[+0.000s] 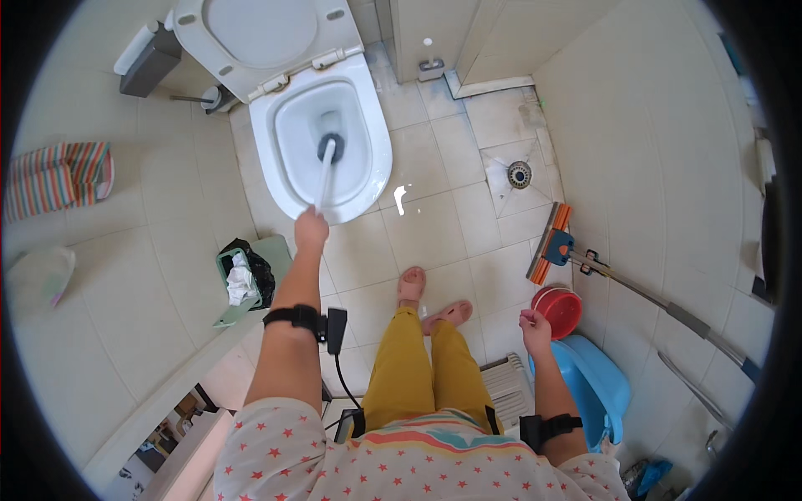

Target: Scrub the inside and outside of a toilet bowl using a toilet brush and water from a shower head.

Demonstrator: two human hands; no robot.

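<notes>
My left hand (311,228) is closed around the white handle of a toilet brush (325,174), just in front of the toilet's near rim. The brush's dark head rests low inside the white toilet bowl (381,144), near its drain opening. Both the seat and the lid (260,31) are raised. On the other side, my right hand (536,329) hangs beside a red bucket (557,313) with its fingers curled; whether anything is between them cannot be told.
A sponge mop (554,247) leans at the right, above a blue basin (601,382). At the left stands a small green waste bin (224,275) with a black bag. A floor drain (519,175) lies at the upper right, and a wet patch (400,199) shines near the toilet.
</notes>
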